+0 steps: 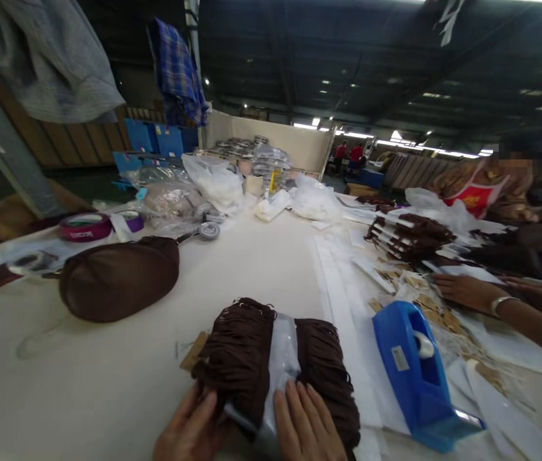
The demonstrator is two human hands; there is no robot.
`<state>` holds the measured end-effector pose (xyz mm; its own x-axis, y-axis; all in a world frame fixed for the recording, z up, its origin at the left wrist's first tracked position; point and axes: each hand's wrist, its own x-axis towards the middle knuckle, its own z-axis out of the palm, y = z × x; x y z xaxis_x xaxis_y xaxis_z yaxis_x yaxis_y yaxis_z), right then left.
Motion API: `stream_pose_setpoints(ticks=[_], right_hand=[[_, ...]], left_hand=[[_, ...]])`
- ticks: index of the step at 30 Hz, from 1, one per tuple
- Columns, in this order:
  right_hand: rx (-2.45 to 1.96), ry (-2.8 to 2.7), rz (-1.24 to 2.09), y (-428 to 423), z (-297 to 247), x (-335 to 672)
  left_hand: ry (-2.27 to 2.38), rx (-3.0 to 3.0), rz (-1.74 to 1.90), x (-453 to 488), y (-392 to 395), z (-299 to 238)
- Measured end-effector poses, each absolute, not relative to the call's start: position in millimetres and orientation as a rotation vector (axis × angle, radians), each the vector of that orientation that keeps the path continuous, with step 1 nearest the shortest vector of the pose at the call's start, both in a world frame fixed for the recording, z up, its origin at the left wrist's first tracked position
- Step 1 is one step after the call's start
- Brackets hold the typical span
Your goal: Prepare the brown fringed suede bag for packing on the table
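As left hand (193, 428) and right hand (305, 422) press flat-fingered on the plastic-banded brown fringe bundle (246, 358), wrapping seems underway; taping would need the blue tape dispenser (415, 371) just right.

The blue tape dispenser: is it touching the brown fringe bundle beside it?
Apart. The head view shows white paper strips lying bare between the tape dispenser and the fringe bundle.

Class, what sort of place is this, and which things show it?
Probably a factory packing hall for textile goods: a dark brown fringed bundle in a white band, a blue plastic tape dispenser, and stacks of similar brown bundles.
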<state>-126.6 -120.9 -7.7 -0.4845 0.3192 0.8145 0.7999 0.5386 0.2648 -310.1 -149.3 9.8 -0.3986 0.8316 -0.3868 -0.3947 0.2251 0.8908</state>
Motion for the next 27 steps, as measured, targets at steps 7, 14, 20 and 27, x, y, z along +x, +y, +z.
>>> stream_pose_setpoints(ticks=[7, 14, 20, 27], right_hand=[[-0.961, -2.232, -0.818, -127, 9, -130], [-1.072, -1.985, -0.733, -135, 0, -147], [-1.129, -2.088, -0.752, -146, 11, -114], [-1.067, -2.159, -0.823, -138, 7, -110]], left_hand=[[1.417, 0.317, 1.247, -300, -129, 51], [1.402, 0.418, 1.349, -291, -122, 39], [1.393, 0.459, 1.399, -297, -118, 41], [1.373, 0.328, 1.374, -299, -110, 43]])
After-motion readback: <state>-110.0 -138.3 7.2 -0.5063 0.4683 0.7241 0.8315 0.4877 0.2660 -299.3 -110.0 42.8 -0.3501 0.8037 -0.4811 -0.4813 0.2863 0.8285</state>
